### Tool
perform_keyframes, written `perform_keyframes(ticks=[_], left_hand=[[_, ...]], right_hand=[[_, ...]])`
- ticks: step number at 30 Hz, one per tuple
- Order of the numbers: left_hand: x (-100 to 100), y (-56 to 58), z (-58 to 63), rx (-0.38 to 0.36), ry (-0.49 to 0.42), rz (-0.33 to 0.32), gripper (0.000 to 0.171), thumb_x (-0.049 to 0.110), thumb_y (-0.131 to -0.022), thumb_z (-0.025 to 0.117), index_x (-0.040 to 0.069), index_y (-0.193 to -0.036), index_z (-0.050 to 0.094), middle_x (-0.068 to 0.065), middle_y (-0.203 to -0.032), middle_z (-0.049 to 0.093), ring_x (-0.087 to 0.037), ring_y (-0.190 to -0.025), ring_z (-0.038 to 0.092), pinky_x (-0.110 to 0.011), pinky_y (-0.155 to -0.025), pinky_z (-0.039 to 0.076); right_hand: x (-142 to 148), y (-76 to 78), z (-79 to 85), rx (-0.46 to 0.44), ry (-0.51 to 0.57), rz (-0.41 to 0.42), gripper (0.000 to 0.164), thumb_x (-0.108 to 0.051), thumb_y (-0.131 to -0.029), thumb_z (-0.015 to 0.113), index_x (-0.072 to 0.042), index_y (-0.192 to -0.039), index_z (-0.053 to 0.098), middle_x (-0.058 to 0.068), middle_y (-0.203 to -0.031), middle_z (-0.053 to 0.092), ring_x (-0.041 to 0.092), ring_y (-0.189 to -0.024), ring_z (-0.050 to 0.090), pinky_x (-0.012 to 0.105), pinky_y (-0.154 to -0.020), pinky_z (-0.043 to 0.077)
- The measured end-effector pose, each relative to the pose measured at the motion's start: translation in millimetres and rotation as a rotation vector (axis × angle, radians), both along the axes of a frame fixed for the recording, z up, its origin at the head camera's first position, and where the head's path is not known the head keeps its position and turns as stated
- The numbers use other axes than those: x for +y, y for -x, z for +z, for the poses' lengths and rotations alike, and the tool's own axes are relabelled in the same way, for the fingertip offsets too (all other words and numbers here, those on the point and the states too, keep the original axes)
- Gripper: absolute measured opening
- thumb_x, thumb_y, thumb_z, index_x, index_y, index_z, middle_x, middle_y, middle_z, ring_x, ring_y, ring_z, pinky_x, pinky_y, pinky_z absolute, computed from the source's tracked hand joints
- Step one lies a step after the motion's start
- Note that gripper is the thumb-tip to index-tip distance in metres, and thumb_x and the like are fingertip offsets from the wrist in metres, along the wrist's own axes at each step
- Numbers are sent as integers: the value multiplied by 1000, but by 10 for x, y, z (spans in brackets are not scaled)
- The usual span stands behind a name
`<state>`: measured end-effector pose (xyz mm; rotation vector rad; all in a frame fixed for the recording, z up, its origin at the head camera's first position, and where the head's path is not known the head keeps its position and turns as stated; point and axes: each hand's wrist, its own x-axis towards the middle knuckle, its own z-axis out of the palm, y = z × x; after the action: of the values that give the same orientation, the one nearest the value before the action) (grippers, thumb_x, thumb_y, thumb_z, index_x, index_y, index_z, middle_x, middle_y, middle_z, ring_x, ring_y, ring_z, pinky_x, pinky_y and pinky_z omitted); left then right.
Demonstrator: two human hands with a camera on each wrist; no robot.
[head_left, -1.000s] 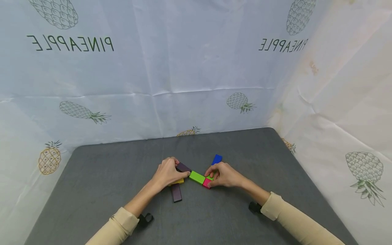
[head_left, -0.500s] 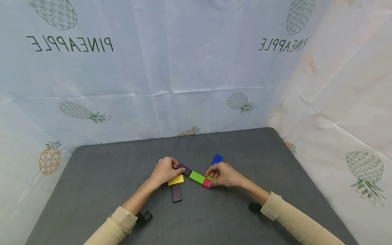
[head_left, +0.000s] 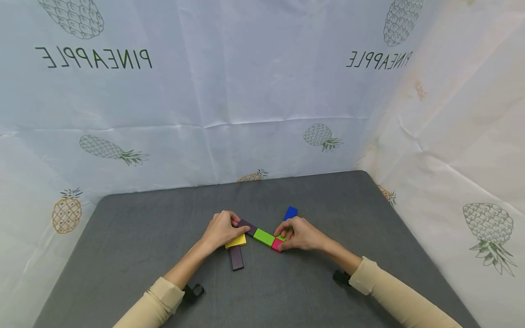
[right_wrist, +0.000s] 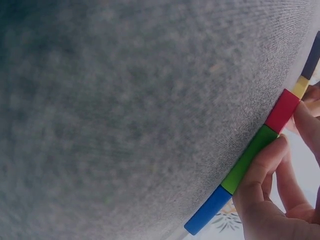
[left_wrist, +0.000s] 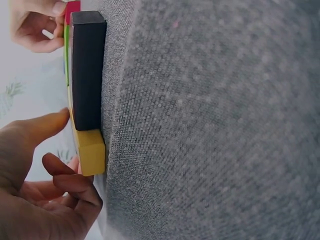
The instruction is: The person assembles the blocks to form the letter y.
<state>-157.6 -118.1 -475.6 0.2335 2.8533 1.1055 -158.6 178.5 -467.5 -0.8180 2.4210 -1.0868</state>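
Flat rectangular blocks lie joined end to end in a zigzag. My left hand (head_left: 221, 229) pinches a dark block (head_left: 248, 227) between thumb and fingers. That block meets the upper left end of a green block (head_left: 263, 237). At the green block's other end sits a red block (head_left: 276, 245), whose near corner my right hand (head_left: 302, 234) holds with the thumb, the fingers reaching to a second green block (right_wrist: 250, 157) behind it. A blue block (head_left: 290, 212) extends beyond that one. Below my left hand are a yellow block (head_left: 236, 241) and another dark block (head_left: 236, 258).
The blocks rest on a grey cloth-covered table (head_left: 287, 291). A white curtain (head_left: 262, 91) printed with pineapples hangs behind the table and along its right side. A dark strap (head_left: 193, 292) is at the left wrist, another (head_left: 341, 278) at the right.
The left hand has drawn slightly left, its thumb moving onto the dark block and uncovering more of the yellow block. The dark block has shifted slightly. The right hand has stayed in place.
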Motion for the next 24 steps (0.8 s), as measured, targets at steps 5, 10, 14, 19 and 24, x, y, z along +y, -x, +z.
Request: perform_keyframes(ticks=[5, 10, 14, 19, 24], left_hand=[[-1, 4, -7, 4, -8, -2, 36, 30, -88, 91, 1, -103, 76, -8, -92, 75, -11, -72, 63, -26, -64, 51], [-2, 7, -10, 0, -13, -2, 36, 30, -88, 92, 1, -102, 76, -8, -91, 75, -12, -72, 63, -26, -64, 51], [-2, 3, -6, -2, -12, -4, 36, 29, -88, 92, 1, -103, 76, -9, -92, 75, -12, -73, 64, -26, -64, 52], [-30, -25, -6, 4, -14, -12, 36, 30, -88, 91, 0, -104, 76, -9, -92, 76, -12, -75, 65, -27, -66, 53], [-109, -80, -1, 9, -23, -22, 36, 31, -89, 91, 1, -102, 76, -7, -90, 75, -12, -74, 64, -30, -67, 54]], right_hand=[[-3, 5, -3, 11, -8, 2, 28, -13, -88, 91, -5, -112, 80, 8, -96, 75, 5, -75, 66, 20, -70, 56], [-6, 5, 1, 2, -13, -1, 29, -14, -88, 91, -5, -113, 80, 9, -97, 75, 5, -75, 66, 20, -70, 56], [-6, 4, 5, -2, -12, -1, 29, -14, -88, 91, -4, -113, 80, 10, -97, 75, 5, -75, 66, 20, -70, 56], [-9, -4, 15, -5, -8, 0, 28, -14, -88, 90, -4, -113, 80, 10, -97, 75, 3, -73, 65, 20, -69, 55], [-4, -7, 11, -1, -2, 6, 28, -14, -88, 90, -4, -113, 80, 10, -97, 74, 2, -74, 65, 20, -69, 55]])
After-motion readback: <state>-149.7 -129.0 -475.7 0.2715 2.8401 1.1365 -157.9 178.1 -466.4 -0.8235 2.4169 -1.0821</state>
